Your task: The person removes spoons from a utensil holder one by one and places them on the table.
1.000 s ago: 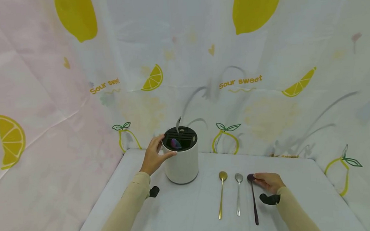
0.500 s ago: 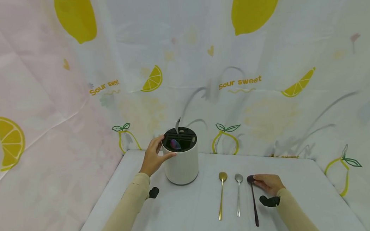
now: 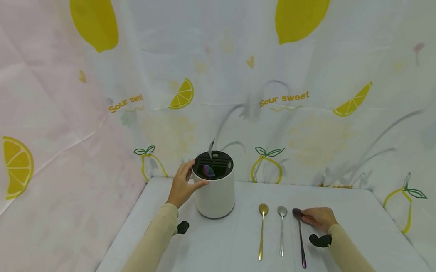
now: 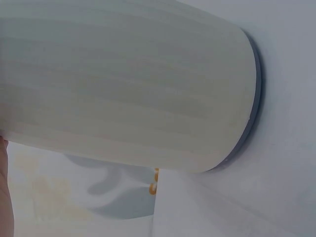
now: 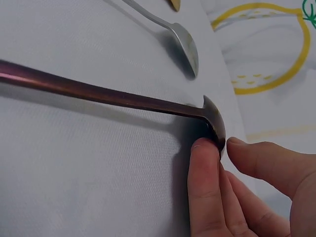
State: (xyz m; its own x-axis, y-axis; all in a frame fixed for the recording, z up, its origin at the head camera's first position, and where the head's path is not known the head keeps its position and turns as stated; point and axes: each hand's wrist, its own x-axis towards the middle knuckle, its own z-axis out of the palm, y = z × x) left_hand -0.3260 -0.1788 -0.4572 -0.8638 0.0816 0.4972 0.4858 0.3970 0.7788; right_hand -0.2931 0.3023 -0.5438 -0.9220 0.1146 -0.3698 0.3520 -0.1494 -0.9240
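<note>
My left hand (image 3: 181, 187) grips the rim of a white cylindrical utensil holder (image 3: 215, 200), thumb at the front and fingers around the left side. The holder stands upright and has a black slotted top (image 3: 223, 169). A purple-blue piece (image 3: 208, 170) sits in its large opening, and a thin curved silver piece (image 3: 211, 149) sticks up behind. On the right, my right hand (image 3: 320, 218) pinches the bowl of a dark purple long-handled spoon (image 3: 301, 243) at its far end. In the right wrist view, fingertips meet at the edge of the tilted spoon bowl (image 5: 216, 123).
Left of the dark spoon lie a silver spoon (image 3: 282, 234) and a gold spoon (image 3: 262, 235), roughly parallel, bowls toward the back. All rest on a white-covered table (image 3: 217, 252). A lemon-printed cloth (image 3: 214, 69) hangs close behind the table.
The dark spoon's bowl has tipped and shifted slightly toward me under my right fingers. My left hand stays on the holder. The head view has shifted a little.
</note>
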